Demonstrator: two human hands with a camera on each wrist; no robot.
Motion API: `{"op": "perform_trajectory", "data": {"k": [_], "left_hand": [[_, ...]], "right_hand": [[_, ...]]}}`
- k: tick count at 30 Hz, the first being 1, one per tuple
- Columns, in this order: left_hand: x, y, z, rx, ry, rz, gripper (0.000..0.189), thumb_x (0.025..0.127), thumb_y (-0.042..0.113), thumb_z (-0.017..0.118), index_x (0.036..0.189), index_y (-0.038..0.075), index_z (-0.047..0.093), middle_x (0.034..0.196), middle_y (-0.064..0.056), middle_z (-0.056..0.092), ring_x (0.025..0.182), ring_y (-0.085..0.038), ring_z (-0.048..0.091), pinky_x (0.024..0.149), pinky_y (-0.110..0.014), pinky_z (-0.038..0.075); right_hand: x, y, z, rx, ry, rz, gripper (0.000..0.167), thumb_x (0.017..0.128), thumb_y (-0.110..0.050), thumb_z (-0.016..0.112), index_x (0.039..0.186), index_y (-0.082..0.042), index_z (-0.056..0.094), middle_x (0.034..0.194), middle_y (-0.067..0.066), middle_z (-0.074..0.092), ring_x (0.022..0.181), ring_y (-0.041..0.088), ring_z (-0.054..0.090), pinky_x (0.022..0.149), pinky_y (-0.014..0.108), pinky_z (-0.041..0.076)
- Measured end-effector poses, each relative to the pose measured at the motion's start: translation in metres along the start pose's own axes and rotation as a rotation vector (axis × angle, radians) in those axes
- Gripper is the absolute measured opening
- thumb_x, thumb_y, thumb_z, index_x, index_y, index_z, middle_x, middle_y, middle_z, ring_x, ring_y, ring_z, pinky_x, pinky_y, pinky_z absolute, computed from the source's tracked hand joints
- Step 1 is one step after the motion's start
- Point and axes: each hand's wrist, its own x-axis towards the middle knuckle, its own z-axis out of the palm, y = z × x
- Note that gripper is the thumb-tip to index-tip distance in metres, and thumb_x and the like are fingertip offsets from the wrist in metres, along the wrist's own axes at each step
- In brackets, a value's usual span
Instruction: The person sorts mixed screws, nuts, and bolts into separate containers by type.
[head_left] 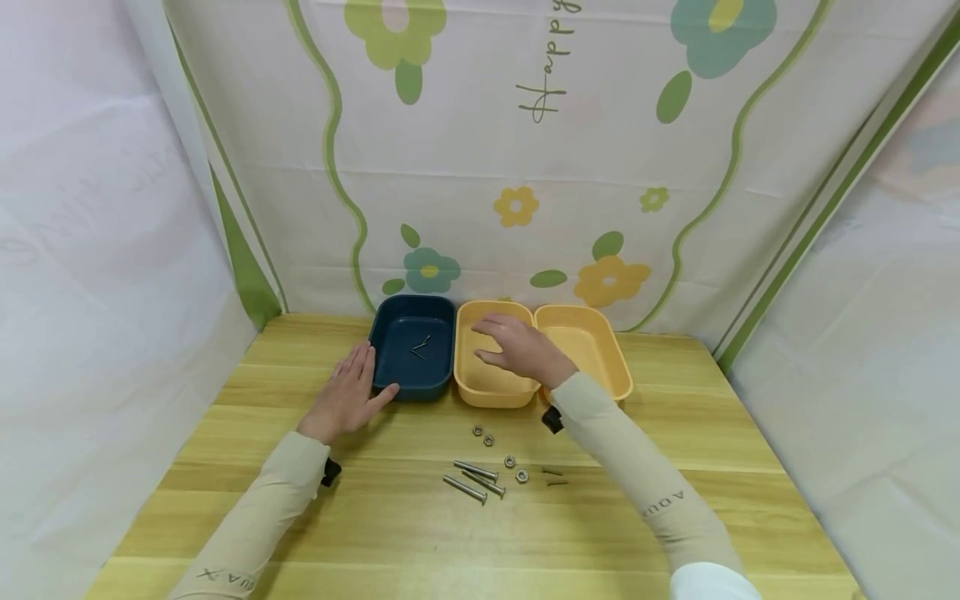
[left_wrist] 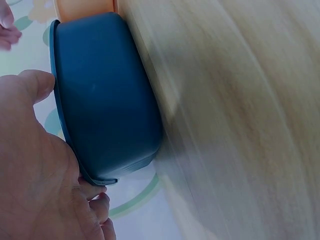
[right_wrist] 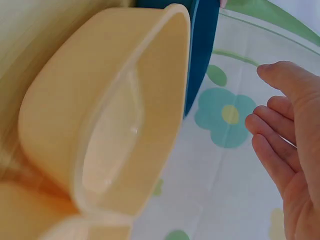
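My left hand (head_left: 347, 398) rests against the left side and near corner of a dark blue plastic box (head_left: 420, 389), its thumb and fingers spread along the rim. Small thin screws (head_left: 420, 348) lie on that box's floor. Above the middle yellow box (head_left: 495, 398) hovers my right hand (head_left: 517, 346), fingers slightly bent and apart from the thumb. In the right wrist view nothing shows between the fingers of the right hand (right_wrist: 295, 135). Beside it, the second yellow box (head_left: 592, 350) is partly hidden by the right wrist.
On the wooden table (head_left: 390, 533), in front of the boxes, lie three long bolts (head_left: 465, 489), several hex nuts (head_left: 489, 440) and two small screws (head_left: 557, 482). A flower-print cloth (head_left: 480, 150) hangs behind the boxes, with pale cloth at both sides.
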Motion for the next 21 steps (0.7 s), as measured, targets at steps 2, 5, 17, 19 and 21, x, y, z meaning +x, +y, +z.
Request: {"op": "perform_trajectory", "data": {"k": [2, 5, 17, 19, 21], "left_hand": [[0.000, 0.000, 0.000, 0.001, -0.001, 0.000, 0.091, 0.110, 0.054, 0.044, 0.163, -0.014, 0.014, 0.174, -0.031, 0.010, 0.163, -0.049, 0.010, 0.132, -0.063, 0.014], [0.000, 0.000, 0.000, 0.001, -0.003, 0.001, 0.092, 0.110, 0.055, 0.044, 0.163, -0.014, 0.014, 0.174, -0.031, 0.010, 0.163, -0.049, 0.010, 0.132, -0.063, 0.014], [-0.001, 0.000, 0.001, -0.023, 0.018, 0.012, 0.094, 0.109, 0.055, 0.046, 0.162, -0.015, 0.015, 0.174, -0.032, 0.011, 0.162, -0.050, 0.012, 0.131, -0.065, 0.015], [-0.001, -0.001, 0.001, -0.020, 0.014, 0.010, 0.094, 0.109, 0.056, 0.046, 0.163, -0.014, 0.015, 0.174, -0.031, 0.011, 0.162, -0.050, 0.012, 0.131, -0.065, 0.015], [-0.001, -0.001, 0.000, -0.020, 0.013, 0.012, 0.093, 0.109, 0.055, 0.046, 0.163, -0.014, 0.014, 0.174, -0.031, 0.010, 0.162, -0.049, 0.011, 0.131, -0.065, 0.015]], "right_hand": [[-0.010, 0.001, -0.008, -0.013, 0.010, -0.013, 0.042, 0.098, -0.025, 0.077, 0.132, -0.001, 0.070, 0.129, 0.015, 0.073, 0.118, 0.029, 0.071, 0.099, 0.039, 0.061], [-0.026, 0.000, -0.022, -0.021, 0.017, -0.034, 0.042, 0.097, -0.023, 0.078, 0.131, 0.000, 0.070, 0.125, 0.015, 0.073, 0.112, 0.028, 0.072, 0.094, 0.038, 0.063], [-0.081, -0.001, -0.049, -0.080, 0.014, -0.072, 0.040, 0.092, -0.021, 0.083, 0.125, 0.001, 0.073, 0.115, 0.014, 0.073, 0.101, 0.028, 0.073, 0.086, 0.041, 0.064], [-0.091, 0.000, -0.047, -0.090, 0.016, -0.084, 0.039, 0.091, -0.020, 0.084, 0.123, 0.000, 0.074, 0.113, 0.013, 0.074, 0.099, 0.026, 0.074, 0.084, 0.039, 0.064], [-0.101, 0.000, -0.044, -0.081, 0.015, -0.092, 0.039, 0.090, -0.020, 0.085, 0.121, -0.001, 0.075, 0.112, 0.012, 0.074, 0.097, 0.025, 0.074, 0.082, 0.037, 0.065]]}}
